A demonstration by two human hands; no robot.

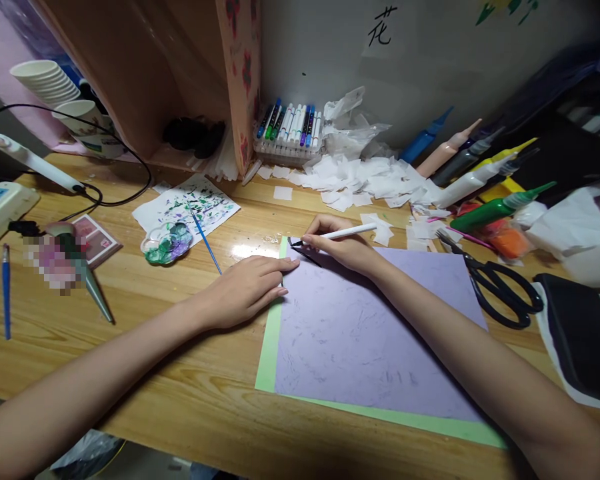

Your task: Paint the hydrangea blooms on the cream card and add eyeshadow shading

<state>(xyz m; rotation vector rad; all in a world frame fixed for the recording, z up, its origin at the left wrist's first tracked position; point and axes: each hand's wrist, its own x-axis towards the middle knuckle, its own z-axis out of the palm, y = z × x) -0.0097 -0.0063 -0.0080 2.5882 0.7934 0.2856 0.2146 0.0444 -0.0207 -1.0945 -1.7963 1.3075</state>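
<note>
A purple sheet (370, 333) with faint dark marks lies over a green sheet (267, 353) on the wooden table. My right hand (337, 243) is closed around a white pen (353, 232), its dark tip at the purple sheet's upper left corner. Dark strokes show on the paper by the tip. My left hand (253, 287) rests palm down at the sheets' left edge, fingers extended toward the pen and nothing seen in it.
Black scissors (505, 293) lie right of the sheets, near bottles such as a green one (505, 207). White paper scraps (365, 177) and a marker box (290, 133) are behind. Leftward are a paint palette (167, 243), a blue brush (206, 240) and paper cups (80, 120).
</note>
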